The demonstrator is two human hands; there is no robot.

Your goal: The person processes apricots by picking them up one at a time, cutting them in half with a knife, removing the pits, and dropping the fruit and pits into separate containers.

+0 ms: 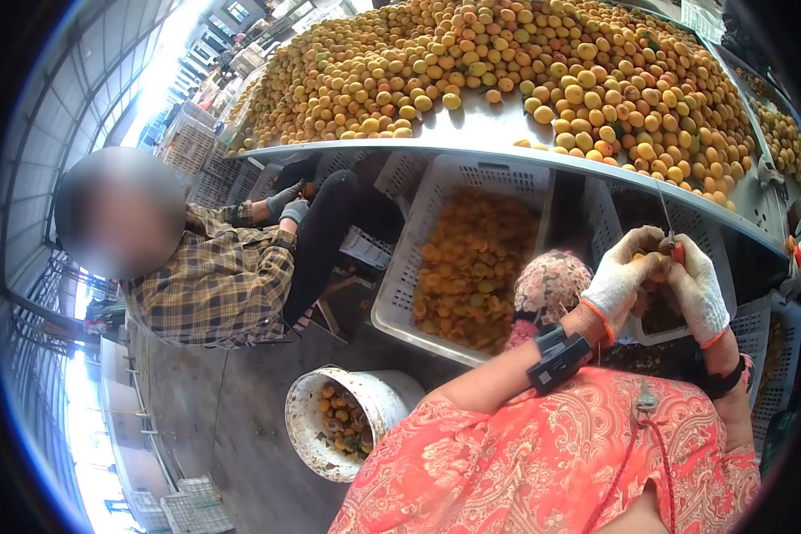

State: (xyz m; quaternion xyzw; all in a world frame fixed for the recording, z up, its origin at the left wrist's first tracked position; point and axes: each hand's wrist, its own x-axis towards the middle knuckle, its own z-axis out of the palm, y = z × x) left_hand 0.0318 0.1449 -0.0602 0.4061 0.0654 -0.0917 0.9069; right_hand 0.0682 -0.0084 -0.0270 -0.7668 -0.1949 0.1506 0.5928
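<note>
In white work gloves with orange cuffs, my two hands meet at the right, above a crate near the table edge. My left hand point(621, 274) is closed around an apricot point(639, 256), mostly hidden by the fingers. My right hand point(698, 292) grips a small knife point(678, 253) by its red handle, its thin blade pointing up towards the table. The hands are close together, fingertips right at the fruit. Below them, a white plastic crate point(719, 258) is partly covered by my hands and forearms.
A metal table point(480, 125) carries a large heap of apricots point(374, 71). Under its edge stands a white crate point(391, 303) of cut apricot pieces point(471, 267). A white bucket point(304, 418) with fruit stands on the floor. A seated co-worker in a plaid shirt point(213, 285) works at the left.
</note>
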